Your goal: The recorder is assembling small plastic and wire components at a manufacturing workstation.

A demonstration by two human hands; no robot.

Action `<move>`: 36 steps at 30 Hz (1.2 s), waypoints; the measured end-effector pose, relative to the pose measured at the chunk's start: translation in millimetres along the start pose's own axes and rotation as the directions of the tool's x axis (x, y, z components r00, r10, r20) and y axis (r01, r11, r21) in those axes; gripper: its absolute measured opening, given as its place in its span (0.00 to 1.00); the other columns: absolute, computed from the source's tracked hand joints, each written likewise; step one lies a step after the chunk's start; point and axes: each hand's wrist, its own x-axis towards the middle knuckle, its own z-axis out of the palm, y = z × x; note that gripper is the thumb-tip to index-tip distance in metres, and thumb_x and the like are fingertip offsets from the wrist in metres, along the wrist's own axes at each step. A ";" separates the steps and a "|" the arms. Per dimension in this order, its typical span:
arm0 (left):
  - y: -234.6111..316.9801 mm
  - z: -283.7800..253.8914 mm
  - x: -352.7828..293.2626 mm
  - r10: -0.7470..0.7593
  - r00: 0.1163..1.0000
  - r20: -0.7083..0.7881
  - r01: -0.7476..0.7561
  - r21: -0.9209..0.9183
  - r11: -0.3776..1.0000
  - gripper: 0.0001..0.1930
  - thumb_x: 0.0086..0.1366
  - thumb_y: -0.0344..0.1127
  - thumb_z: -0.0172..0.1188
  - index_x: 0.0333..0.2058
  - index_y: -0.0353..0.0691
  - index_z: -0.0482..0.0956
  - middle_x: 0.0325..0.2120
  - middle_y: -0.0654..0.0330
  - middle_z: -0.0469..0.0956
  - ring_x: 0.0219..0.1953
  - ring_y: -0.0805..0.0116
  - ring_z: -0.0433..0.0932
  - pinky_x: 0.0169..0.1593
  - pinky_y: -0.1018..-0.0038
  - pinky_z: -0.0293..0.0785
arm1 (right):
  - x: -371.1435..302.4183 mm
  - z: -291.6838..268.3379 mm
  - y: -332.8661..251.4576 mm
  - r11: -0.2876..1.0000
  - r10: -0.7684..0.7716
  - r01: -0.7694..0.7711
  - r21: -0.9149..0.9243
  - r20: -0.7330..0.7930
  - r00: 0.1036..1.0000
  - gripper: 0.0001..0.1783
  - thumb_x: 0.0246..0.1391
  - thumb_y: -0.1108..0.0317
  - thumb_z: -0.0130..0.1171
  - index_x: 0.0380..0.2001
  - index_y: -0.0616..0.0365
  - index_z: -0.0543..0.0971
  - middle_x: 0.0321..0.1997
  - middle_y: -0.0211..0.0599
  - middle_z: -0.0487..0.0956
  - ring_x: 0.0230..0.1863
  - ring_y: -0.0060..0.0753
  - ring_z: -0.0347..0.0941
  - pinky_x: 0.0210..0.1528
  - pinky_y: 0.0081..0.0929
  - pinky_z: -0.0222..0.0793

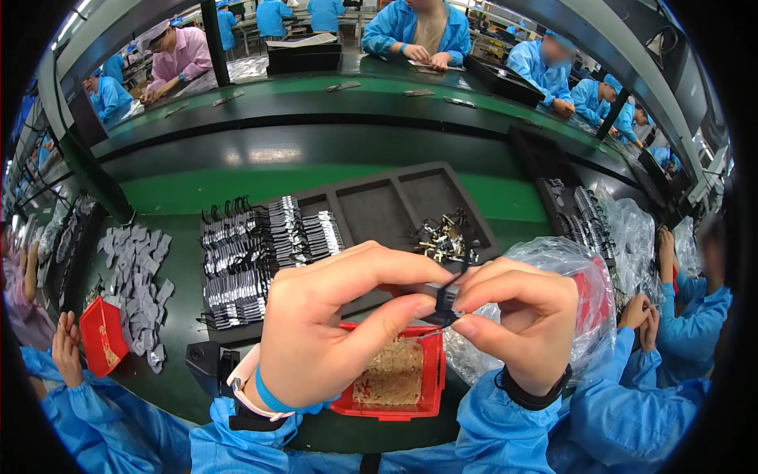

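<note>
Pinched between both hands is a small dark part with a thin black wire; its exact kind is hard to make out. My left hand grips it from the left with thumb and forefinger. On the other side my right hand closes its fingertips on the same part. Just beneath the hands stands a red bin with many tiny tan pieces inside. Beyond them lies a black compartment tray. Its left side carries rows of silver-and-black wired parts; a loose pile of small metal parts fills a right compartment.
Grey flat pieces are heaped at left, by a tilted red box. A clear plastic bag rests at right, near another tray of parts. Co-workers sit on both sides and across the green conveyor.
</note>
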 end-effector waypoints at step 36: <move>-3.7 11.6 -4.3 -0.072 0.988 -0.136 0.064 -0.067 0.996 0.11 0.50 0.16 0.62 0.31 0.27 0.69 0.30 0.45 0.76 0.34 0.59 0.80 0.36 0.71 0.80 | -2.7 13.3 0.2 0.994 0.107 -0.109 -0.021 -0.083 0.991 0.10 0.37 0.76 0.68 0.26 0.65 0.78 0.26 0.35 0.80 0.31 0.27 0.77 0.47 0.30 0.70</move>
